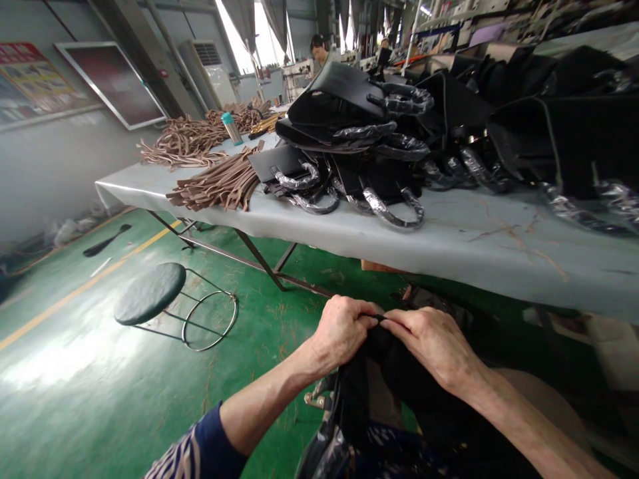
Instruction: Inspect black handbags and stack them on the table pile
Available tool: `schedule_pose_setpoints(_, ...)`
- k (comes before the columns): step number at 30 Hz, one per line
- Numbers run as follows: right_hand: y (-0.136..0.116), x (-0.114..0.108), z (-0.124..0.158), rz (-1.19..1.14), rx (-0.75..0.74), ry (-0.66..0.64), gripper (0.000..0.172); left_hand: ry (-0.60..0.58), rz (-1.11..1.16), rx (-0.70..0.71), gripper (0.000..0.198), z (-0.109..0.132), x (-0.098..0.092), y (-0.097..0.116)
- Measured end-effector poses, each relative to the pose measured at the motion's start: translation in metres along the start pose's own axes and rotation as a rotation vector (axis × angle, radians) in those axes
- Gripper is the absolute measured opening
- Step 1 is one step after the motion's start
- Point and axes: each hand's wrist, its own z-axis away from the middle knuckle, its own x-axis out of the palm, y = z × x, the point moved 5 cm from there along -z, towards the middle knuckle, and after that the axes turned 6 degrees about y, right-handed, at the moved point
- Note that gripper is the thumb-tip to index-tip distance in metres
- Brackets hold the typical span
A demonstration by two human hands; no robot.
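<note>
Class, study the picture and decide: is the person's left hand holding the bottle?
No, the left hand pinches black material next to the right hand, while the bottle is on the table.

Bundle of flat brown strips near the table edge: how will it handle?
The bundle of flat brown strips would probably sag if lifted: the tangled brown pile behind curls freely. It may fan apart, as no tie shows. Pushed edgeward, some could slip off the grey-covered table, since ends lie near its front edge.
</note>
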Motion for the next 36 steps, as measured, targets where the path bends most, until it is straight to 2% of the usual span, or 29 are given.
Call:
schedule_pose_setpoints(6, -0.006, 0.001, 0.003, 0.058, -0.102, 0.035, 0.019, -0.006, -0.154, 0.100, 0.020, -0.001, 0.002, 0.004)
schedule_pose_setpoints(9, -0.007, 0.008, 0.003, 0.102, -0.167, 0.051, 0.026, -0.013, -0.164, 0.101, 0.020, -0.001, 0.007, 0.005)
schedule_pose_setpoints(12, -0.005, 0.015, 0.000, 0.156, -0.177, -0.024, 0.034, -0.040, -0.097, 0.066, 0.021, 0.001, 0.010, 0.007)
schedule_pose_setpoints(14, -0.006, 0.015, -0.002, 0.155, -0.183, -0.089, 0.034, -0.048, -0.008, -0.014, 0.016, 0.004, 0.007, 0.007)
schedule_pose_setpoints(17, -0.012, 0.009, -0.006, 0.096, -0.160, -0.159, 0.024, -0.061, 0.131, -0.128, 0.031, 0.019, -0.003, 0.008)
schedule_pose_setpoints(19, -0.015, 0.005, -0.009, 0.072, -0.122, -0.178, 0.021, -0.078, 0.182, -0.143, 0.046, 0.035, -0.011, 0.010)
schedule_pose_setpoints(23, -0.014, 0.001, -0.017, 0.175, -0.090, -0.180, 0.021, -0.042, 0.131, -0.221, 0.073, 0.071, -0.021, 0.007)
schedule_pose_setpoints(25, -0.013, -0.003, -0.022, 0.228, -0.105, -0.172, 0.019, -0.013, 0.078, -0.288, 0.070, 0.082, -0.021, 0.001)
schedule_pose_setpoints(27, -0.013, -0.010, -0.030, 0.265, -0.109, -0.172, 0.020, 0.031, 0.017, -0.301, 0.058, 0.086, -0.018, -0.004)
schedule_pose_setpoints(29, -0.014, -0.021, -0.039, 0.307, -0.084, -0.186, 0.024, 0.107, -0.043, -0.245, 0.052, 0.081, -0.018, -0.007)
schedule_pose_setpoints(32, -0.014, -0.040, -0.055, 0.320, -0.049, -0.183, 0.026, 0.198, -0.071, -0.134, 0.047, 0.060, -0.022, -0.011)
schedule_pose_setpoints(34, -0.010, -0.053, -0.066, 0.311, -0.031, -0.165, 0.026, 0.178, 0.003, -0.082, 0.041, 0.039, -0.026, -0.017)
schedule_pose_setpoints(36, -0.005, -0.064, -0.076, 0.309, -0.027, -0.151, 0.024, 0.090, 0.160, -0.027, 0.033, 0.013, -0.035, -0.022)
